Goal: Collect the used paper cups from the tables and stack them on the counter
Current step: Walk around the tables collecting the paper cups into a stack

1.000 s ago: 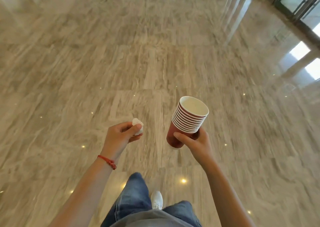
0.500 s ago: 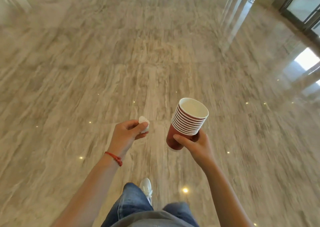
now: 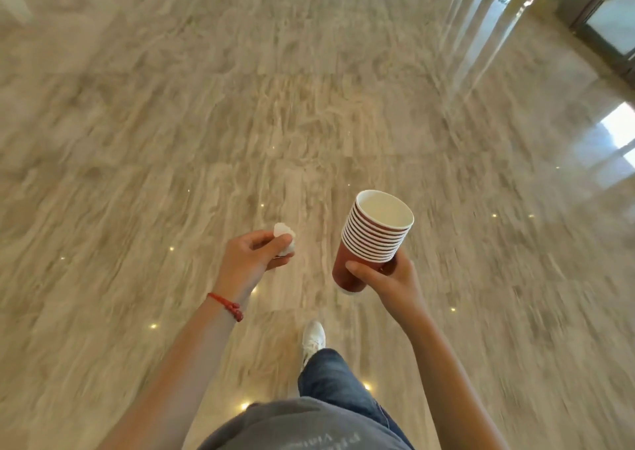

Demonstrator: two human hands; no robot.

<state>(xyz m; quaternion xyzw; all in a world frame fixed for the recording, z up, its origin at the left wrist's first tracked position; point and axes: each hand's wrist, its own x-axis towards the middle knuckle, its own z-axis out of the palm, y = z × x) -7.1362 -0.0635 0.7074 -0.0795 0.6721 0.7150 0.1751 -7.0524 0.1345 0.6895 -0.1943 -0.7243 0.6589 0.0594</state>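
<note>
Underfoot, a wide polished beige marble floor (image 3: 171,123) fills almost everything, glossy enough to mirror the ceiling lights and the bright glass doorway (image 3: 611,13) at upper right. That shine is the first worry: a white sneaker (image 3: 313,338) is stepping out below blue jeans (image 3: 338,377), and a slip on a surface this slick would likely send everything flying. No table and no counter are in sight, so the carry looks far from finished.

Next, the nested stack of red paper cups with white rims (image 3: 374,240), held in the air over the floor, ahead of the body and tilted away from the walker. The right hand (image 3: 388,278) is wrapped round the bottom cup only, thumb across the front, fingers behind. All those upper cups sit unsupported above the grip, so a jolt in the stride or a further lean could tip the stack or let the top ones slide out. Any dregs inside would spill too, though I cannot tell whether there are any.

Smallest, a crumpled white paper wad (image 3: 283,240), pinched between the thumb and fingers of the left hand (image 3: 252,257), which wears a red string bracelet (image 3: 226,307) at the wrist. A light pinch; it could drop unnoticed.
</note>
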